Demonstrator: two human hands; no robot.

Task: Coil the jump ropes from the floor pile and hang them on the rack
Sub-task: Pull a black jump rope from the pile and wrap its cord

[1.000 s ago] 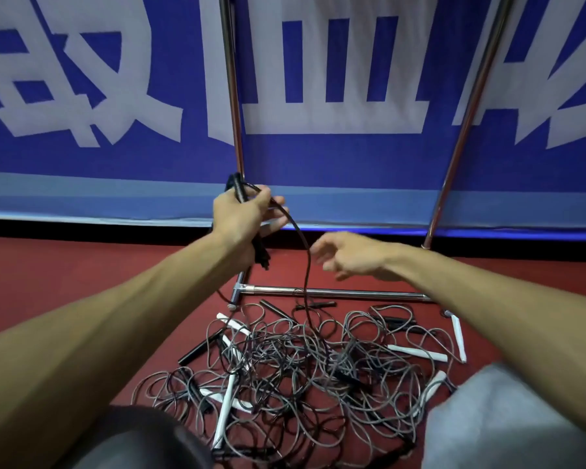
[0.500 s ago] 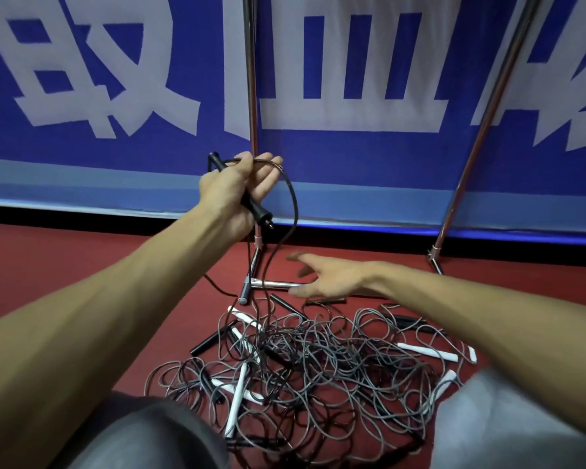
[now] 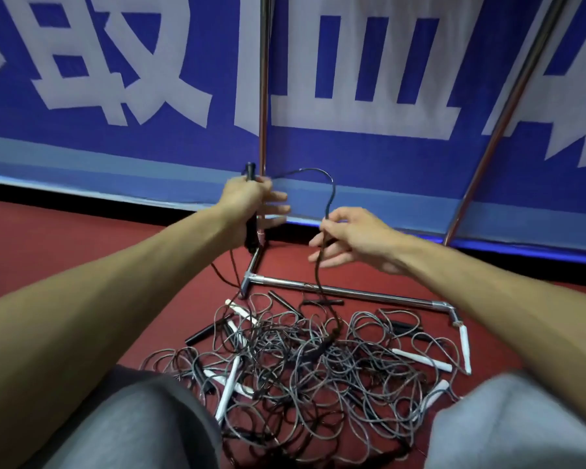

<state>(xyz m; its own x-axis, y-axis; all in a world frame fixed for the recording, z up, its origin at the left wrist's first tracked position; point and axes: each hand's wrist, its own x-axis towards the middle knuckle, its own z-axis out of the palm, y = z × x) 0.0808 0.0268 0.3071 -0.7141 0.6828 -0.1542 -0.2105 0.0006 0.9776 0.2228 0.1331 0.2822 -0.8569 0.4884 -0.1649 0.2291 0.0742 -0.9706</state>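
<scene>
Thin dark cord (image 3: 319, 272), plastic-coated by the look of it, makes up the jump rope in hand: I judge it light, limp and a little springy, apt to slide through loose fingers and to snag on its neighbours, so the sound places to hold are the rigid black handle (image 3: 250, 170) and a short stretch of cord taken in a pinch. In the head view, the left hand (image 3: 251, 204) is closed round that handle, which stands roughly upright with its top poking above the hand and its lower end below the palm; the fingers are blurred and some seem to stick out to the right. From the top of that hand the cord arches up and right, then drops into the right hand (image 3: 352, 238), whose thumb and forefinger pinch it while the other fingers spread loose. Below the pinch it hangs down into the pile (image 3: 301, 367) of tangled grey ropes with black and white handles (image 3: 420, 358), lying on the red floor (image 3: 82, 248) between the person's knees, nearer than both hands. Another strand drops from below the left hand towards the pile's left edge. The rack (image 3: 264, 96) stands just beyond, one chrome upright right behind the left hand, its base bar between hands and pile, before a blue banner (image 3: 352, 157)
</scene>
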